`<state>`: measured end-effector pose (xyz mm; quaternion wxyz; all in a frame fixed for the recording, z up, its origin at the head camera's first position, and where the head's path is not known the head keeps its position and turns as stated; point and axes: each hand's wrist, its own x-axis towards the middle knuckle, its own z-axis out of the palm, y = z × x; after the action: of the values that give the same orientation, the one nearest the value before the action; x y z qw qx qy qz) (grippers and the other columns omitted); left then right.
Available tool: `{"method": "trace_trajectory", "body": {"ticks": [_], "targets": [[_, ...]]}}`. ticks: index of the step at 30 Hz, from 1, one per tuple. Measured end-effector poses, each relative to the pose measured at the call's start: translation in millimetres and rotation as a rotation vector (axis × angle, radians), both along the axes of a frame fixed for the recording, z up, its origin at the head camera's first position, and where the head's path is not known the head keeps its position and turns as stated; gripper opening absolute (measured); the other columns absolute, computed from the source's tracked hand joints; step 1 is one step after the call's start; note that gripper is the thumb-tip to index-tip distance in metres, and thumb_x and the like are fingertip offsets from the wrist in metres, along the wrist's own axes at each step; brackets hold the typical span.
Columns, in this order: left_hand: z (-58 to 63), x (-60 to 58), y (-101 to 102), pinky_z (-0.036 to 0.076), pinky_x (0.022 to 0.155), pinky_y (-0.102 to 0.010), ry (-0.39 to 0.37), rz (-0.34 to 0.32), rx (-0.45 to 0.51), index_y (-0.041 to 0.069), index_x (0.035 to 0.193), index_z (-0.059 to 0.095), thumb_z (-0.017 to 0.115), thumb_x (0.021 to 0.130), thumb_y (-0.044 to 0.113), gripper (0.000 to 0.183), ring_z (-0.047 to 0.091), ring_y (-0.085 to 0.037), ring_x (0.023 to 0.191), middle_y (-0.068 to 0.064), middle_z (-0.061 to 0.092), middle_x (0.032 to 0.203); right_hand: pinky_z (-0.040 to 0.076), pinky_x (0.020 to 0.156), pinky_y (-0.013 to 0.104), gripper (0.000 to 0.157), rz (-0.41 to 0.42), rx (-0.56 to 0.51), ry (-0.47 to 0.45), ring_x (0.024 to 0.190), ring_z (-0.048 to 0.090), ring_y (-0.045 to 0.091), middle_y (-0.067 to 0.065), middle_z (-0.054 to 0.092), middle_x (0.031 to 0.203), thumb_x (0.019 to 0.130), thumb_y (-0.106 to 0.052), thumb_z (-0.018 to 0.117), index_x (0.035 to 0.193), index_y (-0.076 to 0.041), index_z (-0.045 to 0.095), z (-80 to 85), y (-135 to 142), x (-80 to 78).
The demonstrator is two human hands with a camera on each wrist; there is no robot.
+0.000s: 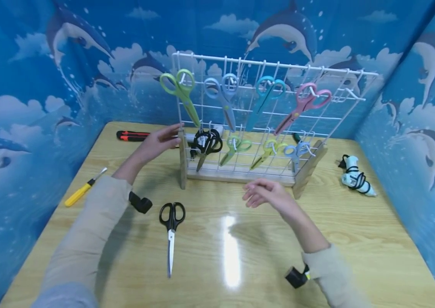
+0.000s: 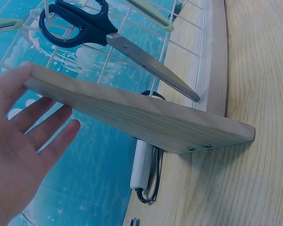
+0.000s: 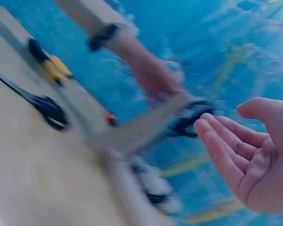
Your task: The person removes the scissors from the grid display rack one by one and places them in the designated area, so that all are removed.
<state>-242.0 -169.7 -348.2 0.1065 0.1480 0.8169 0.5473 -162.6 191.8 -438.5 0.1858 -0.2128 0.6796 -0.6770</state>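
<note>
My left hand (image 1: 158,143) is at the left wooden upright (image 1: 183,164) of a white wire rack. In the left wrist view its thumb touches the upright's edge, and the other fingers extend loosely beside it. My right hand (image 1: 269,196) hovers before the rack's base, its fingers slightly bent around nothing. Scissors hang in two rows: green (image 1: 186,100), lilac (image 1: 225,98), blue (image 1: 260,102) and pink (image 1: 298,111) above, black-handled scissors (image 1: 207,143) and several small pairs below. Larger black-handled scissors (image 1: 170,218) lie on the table between my arms.
A yellow screwdriver (image 1: 79,193) lies at the left. Behind my left hand is a red-and-black tool (image 1: 133,136). A pale blue glue gun (image 1: 356,179), wrapped in its cord, lies to the right. Behind the rack, a white corded device (image 2: 140,165) shows. Dolphin-print curtains (image 1: 144,30) surround the table.
</note>
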Motion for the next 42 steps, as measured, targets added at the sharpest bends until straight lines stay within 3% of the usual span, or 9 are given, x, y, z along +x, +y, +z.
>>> {"method": "trace_trajectory", "body": {"ticks": [1,4,7,12,17,20,24,30,42], "targets": [[0.2,0.0,-0.6,0.042,0.088,-0.035,0.003,0.0,0.002,0.034,0.127,0.034,0.056,0.078,0.036,0.054,0.039,-0.019,0.115,-0.002,0.037,0.131,0.051,0.066,0.031,0.032,-0.013,-0.022,0.032,0.074,0.06,0.023,0.015,0.061,0.091,0.088,-0.022,0.046,0.109,0.002,0.052,6.8,11.1,-4.3],[1.1,0.3,-1.8,0.042,0.087,-0.034,0.007,0.004,0.005,0.034,0.127,0.035,0.056,0.079,0.036,0.053,0.039,-0.019,0.115,-0.003,0.037,0.131,0.052,0.061,0.03,0.032,-0.098,-0.05,0.095,0.07,0.061,0.022,0.014,0.062,0.086,0.088,-0.021,0.047,0.104,0.006,0.053,56.9,28.9,-2.3],[1.8,0.5,-1.7,0.042,0.087,-0.035,0.003,-0.001,0.01,0.032,0.129,0.033,0.056,0.079,0.035,0.055,0.039,-0.02,0.115,-0.004,0.037,0.131,0.052,0.057,0.03,0.031,-0.242,0.005,0.11,0.065,0.061,0.022,0.012,0.062,0.08,0.087,-0.019,0.048,0.099,0.009,0.053,131.2,24.3,16.8],[1.6,1.0,-1.3,0.042,0.087,-0.035,-0.025,-0.004,-0.003,0.033,0.129,0.032,0.057,0.078,0.037,0.056,0.04,-0.019,0.114,-0.004,0.037,0.13,0.051,0.059,0.022,0.022,-0.39,-0.009,0.154,0.071,0.061,0.015,0.005,0.064,0.082,0.086,-0.017,0.049,0.098,0.0,0.057,169.6,33.8,11.6],[1.6,1.3,-2.2,0.041,0.088,-0.035,-0.042,-0.008,-0.018,0.038,0.126,0.033,0.056,0.078,0.039,0.054,0.039,-0.019,0.115,-0.003,0.037,0.131,0.048,0.071,0.018,0.035,-0.473,0.071,0.193,0.09,0.055,0.015,0.006,0.056,0.104,0.085,-0.021,0.051,0.115,-0.003,0.048,178.8,35.9,-1.7],[1.8,0.7,-2.2,0.042,0.088,-0.035,-0.041,-0.01,-0.018,0.038,0.126,0.033,0.056,0.078,0.038,0.053,0.039,-0.019,0.115,-0.003,0.036,0.132,0.046,0.076,0.016,0.043,-0.453,0.105,0.181,0.098,0.05,0.016,0.009,0.049,0.114,0.085,-0.022,0.051,0.123,-0.006,0.04,180.0,35.6,-10.1],[1.8,-0.7,-1.3,0.042,0.087,-0.035,-0.032,-0.015,-0.013,0.036,0.128,0.032,0.056,0.078,0.038,0.055,0.038,-0.019,0.116,-0.003,0.035,0.132,0.045,0.08,0.02,0.045,-0.414,0.059,0.144,0.103,0.048,0.018,0.01,0.047,0.118,0.085,-0.021,0.052,0.124,-0.008,0.036,181.4,33.1,-17.8],[2.0,0.3,-1.7,0.042,0.087,-0.035,-0.03,-0.01,-0.015,0.035,0.129,0.031,0.056,0.078,0.038,0.056,0.038,-0.019,0.116,-0.003,0.035,0.132,0.047,0.078,0.022,0.044,-0.435,-0.036,0.109,0.098,0.052,0.018,0.007,0.052,0.109,0.082,-0.019,0.056,0.121,-0.007,0.04,178.1,25.5,-23.0],[-2.4,-1.3,-0.1,0.042,0.087,-0.036,-0.01,-0.008,-0.003,0.035,0.129,0.032,0.055,0.077,0.04,0.056,0.038,-0.019,0.116,-0.002,0.035,0.132,0.051,0.059,0.021,0.015,-0.55,-0.279,0.105,0.064,0.059,0.015,0.008,0.061,0.077,0.078,-0.009,0.06,0.089,0.0,0.053,174.5,17.6,-22.7]]}}
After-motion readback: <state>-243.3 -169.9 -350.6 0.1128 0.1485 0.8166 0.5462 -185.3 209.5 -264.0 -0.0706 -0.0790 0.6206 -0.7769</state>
